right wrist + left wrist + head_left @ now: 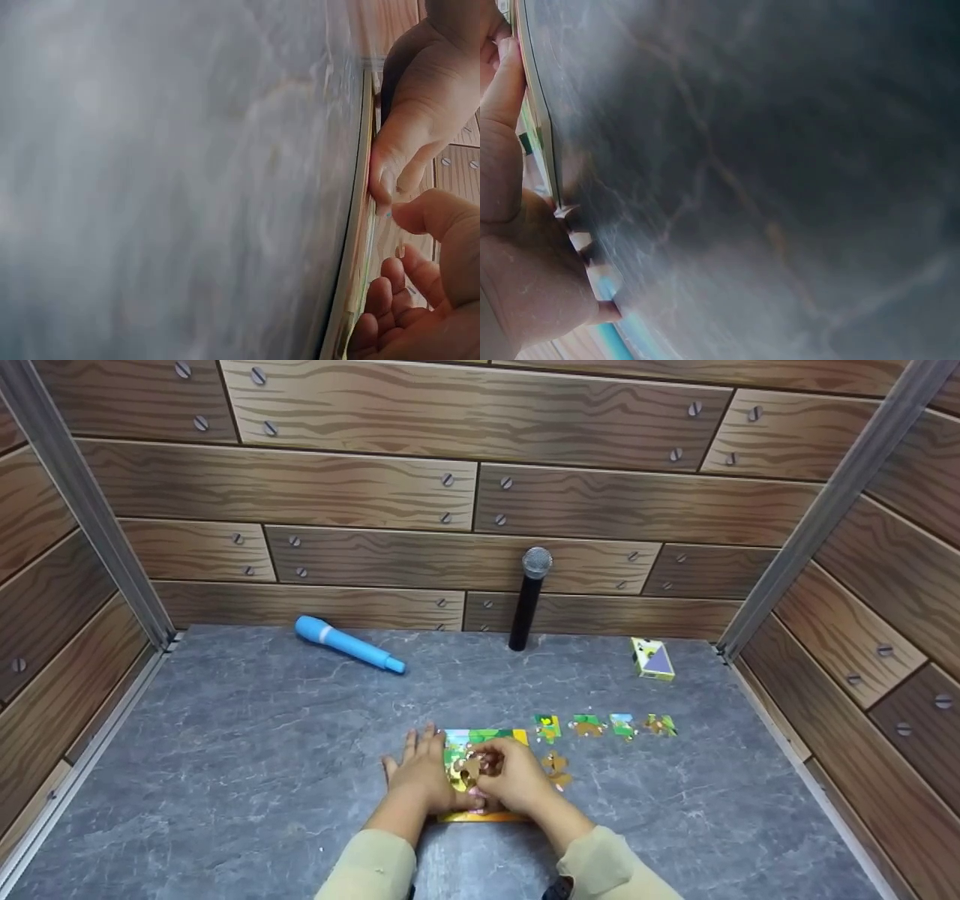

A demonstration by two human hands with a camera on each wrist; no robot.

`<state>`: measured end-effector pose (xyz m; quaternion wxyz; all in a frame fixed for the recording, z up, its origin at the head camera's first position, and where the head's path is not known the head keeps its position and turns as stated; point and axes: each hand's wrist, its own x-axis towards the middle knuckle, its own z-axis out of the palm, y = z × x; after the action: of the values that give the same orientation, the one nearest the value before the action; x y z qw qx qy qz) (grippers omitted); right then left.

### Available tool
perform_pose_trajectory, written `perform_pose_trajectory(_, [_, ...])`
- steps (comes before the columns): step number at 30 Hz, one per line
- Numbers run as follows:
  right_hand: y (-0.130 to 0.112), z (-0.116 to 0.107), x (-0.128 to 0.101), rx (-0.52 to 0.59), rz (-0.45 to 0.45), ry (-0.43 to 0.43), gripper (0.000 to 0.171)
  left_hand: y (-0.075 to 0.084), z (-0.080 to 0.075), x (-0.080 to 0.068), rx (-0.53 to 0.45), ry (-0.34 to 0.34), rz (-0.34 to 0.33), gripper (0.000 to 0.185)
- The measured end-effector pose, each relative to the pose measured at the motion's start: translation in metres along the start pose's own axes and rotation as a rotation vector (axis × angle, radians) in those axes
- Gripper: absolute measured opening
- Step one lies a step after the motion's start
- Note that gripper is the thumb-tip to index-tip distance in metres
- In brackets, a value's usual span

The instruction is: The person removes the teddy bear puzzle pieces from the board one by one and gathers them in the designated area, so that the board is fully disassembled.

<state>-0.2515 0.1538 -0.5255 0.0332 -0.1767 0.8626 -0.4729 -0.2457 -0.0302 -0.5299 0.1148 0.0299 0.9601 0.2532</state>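
- The puzzle board (480,739) is a small flat square with a yellow-orange rim and a green, cartoony picture, half filled in.
- It lies flat on the grey bench (225,780), right in front of me, under both hands.
- My left hand (421,774) lies flat on its left side, fingers straight, pressing it down.
- My right hand (517,778) is curled over the middle, pinching a brown puzzle piece (471,769) against the board.
- Loose pieces (589,726) sit in a row just to the right.

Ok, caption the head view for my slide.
Left hand steadies a jigsaw puzzle while right hand presses in a piece; five loose pieces wait alongside.
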Motion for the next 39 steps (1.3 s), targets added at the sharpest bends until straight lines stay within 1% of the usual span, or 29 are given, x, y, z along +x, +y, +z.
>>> perform_pose_trajectory(3, [0.000, -0.006, -0.001, -0.013, -0.015, 0.017, 0.043, 0.000, 0.000, 0.000, -0.013, 0.012, 0.007, 0.135])
perform_pose_trajectory(6, [0.002, -0.011, -0.004, 0.004, -0.011, 0.030, 0.045, 0.001, 0.000, -0.001, -0.013, 0.012, 0.010, 0.135])
perform_pose_trajectory(10, [0.005, -0.018, -0.007, 0.043, 0.001, 0.060, 0.047, 0.001, -0.001, -0.001, -0.004, -0.001, 0.003, 0.135])
perform_pose_trajectory(17, [0.011, -0.031, -0.012, 0.045, -0.020, 0.124, 0.046, 0.004, -0.007, -0.004, -0.012, -0.018, -0.010, 0.134])
perform_pose_trajectory(21, [0.014, -0.041, -0.015, 0.050, -0.025, 0.129, 0.045, 0.005, -0.007, -0.003, -0.008, -0.034, -0.019, 0.134])
perform_pose_trajectory(25, [0.018, -0.052, -0.018, 0.048, -0.002, 0.134, 0.044, 0.005, -0.007, -0.003, -0.016, -0.032, -0.020, 0.132])
perform_pose_trajectory(33, [0.023, -0.073, -0.023, 0.072, -0.007, 0.171, 0.044, 0.003, -0.005, -0.002, -0.031, -0.011, -0.015, 0.134])
perform_pose_trajectory(39, [0.032, -0.092, -0.030, 0.055, -0.025, 0.201, 0.043, 0.003, -0.006, -0.002, -0.027, -0.034, -0.017, 0.134])
